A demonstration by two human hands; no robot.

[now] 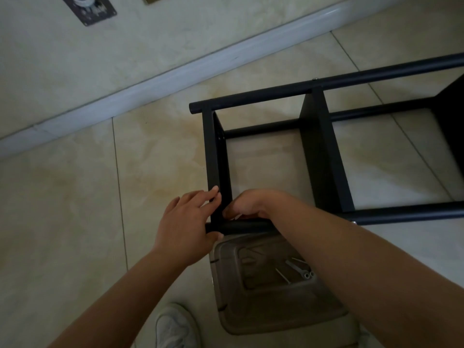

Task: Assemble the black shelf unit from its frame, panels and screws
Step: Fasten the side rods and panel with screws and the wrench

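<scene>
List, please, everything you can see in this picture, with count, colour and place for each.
shelf unit: one, black, lying on its side on the floor, right of centre; round tubes with flat panels between them.
end panel: one, black, at the unit's left end, both hands at its near corner.
plastic stool: one, translucent grey, under the unit's near tube, bottom centre.
tools and screws: a few, silver, on the stool's top; exact count unclear.
floor: beige tiles, stained near the unit.
skirting: one, white strip, along the wall, upper left.
wall plate: one, dark, top left.
shoe: one, white, bottom centre.
left hand: touches the end panel, thumb under the near tube.
right hand: fingers curled at the corner, what they hold is hidden.
</scene>
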